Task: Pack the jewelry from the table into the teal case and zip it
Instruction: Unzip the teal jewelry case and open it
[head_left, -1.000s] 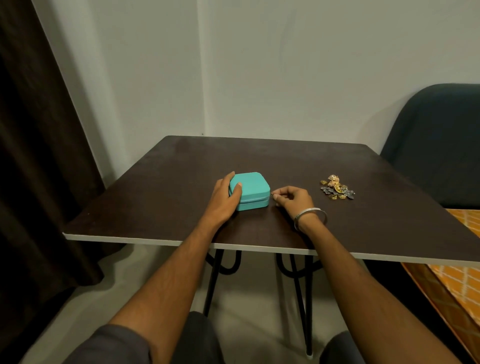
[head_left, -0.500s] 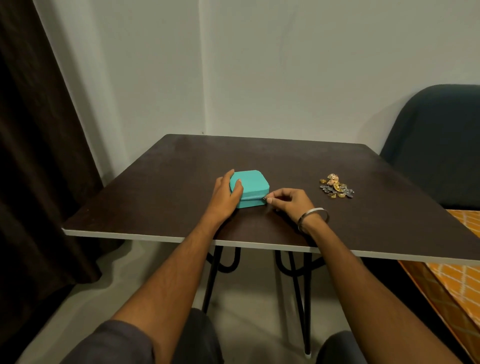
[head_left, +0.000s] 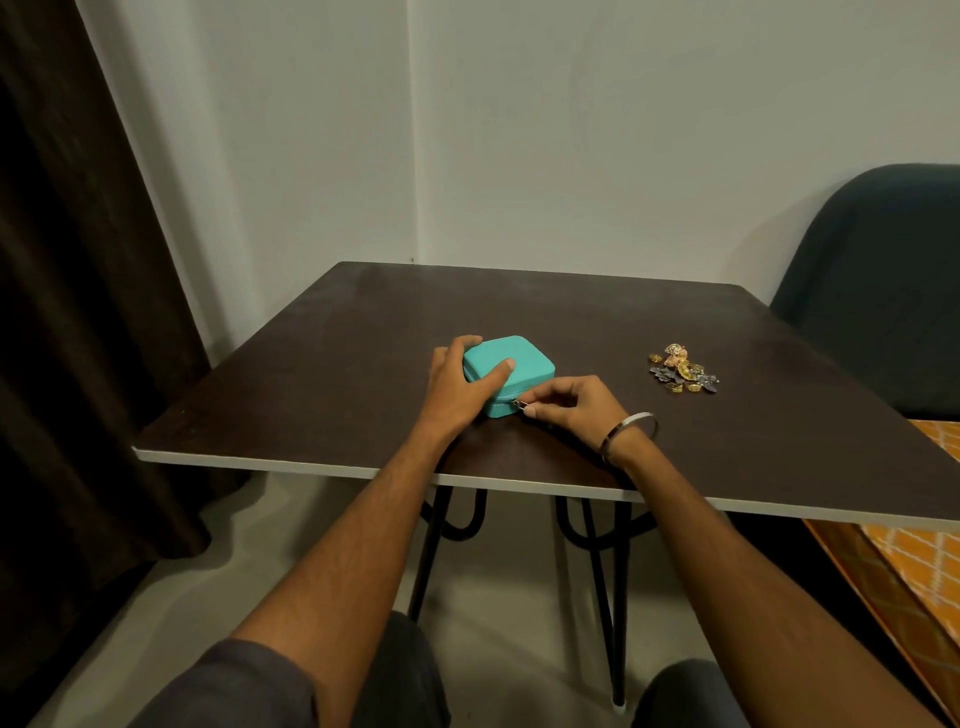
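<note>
Ur left hand (head_left: 457, 382) clamps small teal zip case (head_left: 511, 364); right hand (head_left: 566, 408) pinches zip pull (head_left: 519, 406) at near-right corner; gold-and-grey jewelry pile (head_left: 681, 370) lies well right on worktop.

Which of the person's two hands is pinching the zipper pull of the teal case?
The right hand, the one with the metal bangle, pinches the zipper pull. The left hand only grips the teal case from its left side.
</note>
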